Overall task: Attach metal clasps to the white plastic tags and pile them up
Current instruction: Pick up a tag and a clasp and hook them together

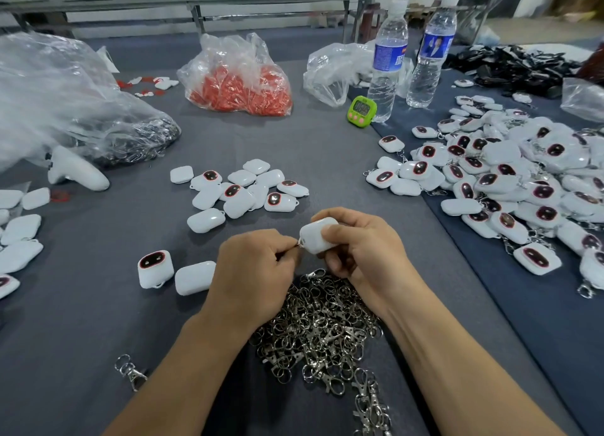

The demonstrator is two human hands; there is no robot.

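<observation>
My right hand (356, 249) grips a white plastic tag (313, 239) just above the table. My left hand (258, 268) pinches a metal clasp (298, 244) at the tag's small loop; most of the clasp is hidden by my fingers. Under both hands lies a heap of loose metal clasps (323, 327). A group of bare white tags (242, 190) sits beyond my hands, and two more tags (173, 272) lie to the left. A large pile of tags with clasps (510, 180) covers the right side.
A single clasp (130, 370) lies near left. A bag of red parts (238, 82), clear plastic bags (65, 102), two water bottles (389, 59), a green timer (361, 110) and a white controller (76, 170) stand farther back on the grey table (98, 321).
</observation>
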